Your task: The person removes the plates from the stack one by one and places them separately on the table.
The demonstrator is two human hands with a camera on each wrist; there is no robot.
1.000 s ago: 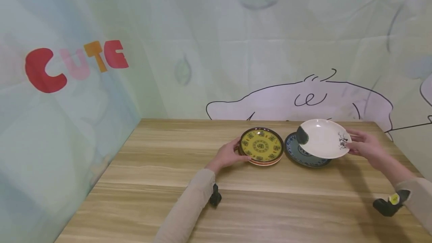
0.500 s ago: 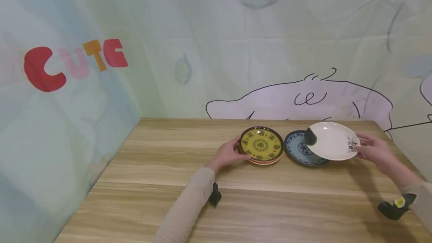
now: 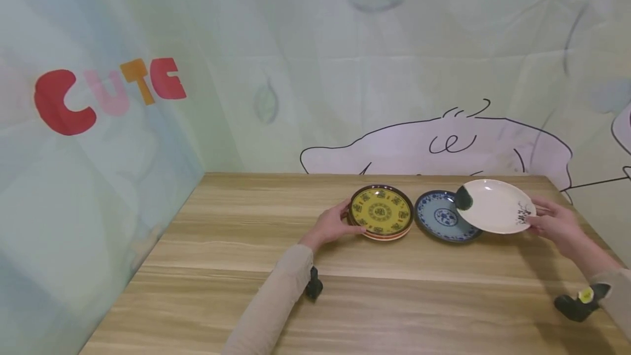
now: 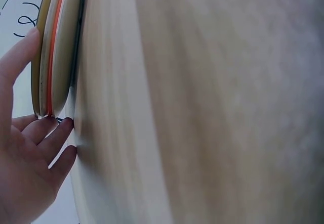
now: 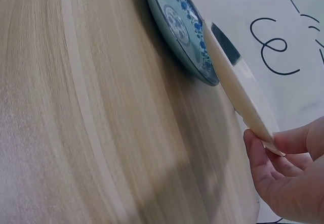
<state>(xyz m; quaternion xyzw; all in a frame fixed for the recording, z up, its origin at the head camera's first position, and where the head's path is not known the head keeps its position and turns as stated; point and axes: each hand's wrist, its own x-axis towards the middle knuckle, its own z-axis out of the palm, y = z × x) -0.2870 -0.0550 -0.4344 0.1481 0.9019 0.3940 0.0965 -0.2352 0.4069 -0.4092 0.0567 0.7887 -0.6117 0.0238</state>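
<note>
My right hand (image 3: 557, 226) pinches the right edge of a white plate (image 3: 495, 207) with a dark green patch and a small dark flower print. The thumb is above and the fingers are beneath. Tilted, the white plate overlaps the right part of a blue patterned plate (image 3: 443, 217) on the table; in the right wrist view its far edge (image 5: 215, 37) is at the blue plate's rim. My left hand (image 3: 331, 228) holds the left side of a stack of plates (image 3: 380, 212), thumb at the front rim, fingers round the far side. A yellow patterned plate tops the stack; lower rims show orange and cream.
The plates are toward the back of a wood-grain table (image 3: 236, 267). Behind it hangs a pale printed curtain (image 3: 296, 70). The stack and the blue plate lie side by side, almost touching.
My right hand has moved the white plate to the right, uncovering more of the blue plate. The left hand and the stack have stayed in place.
</note>
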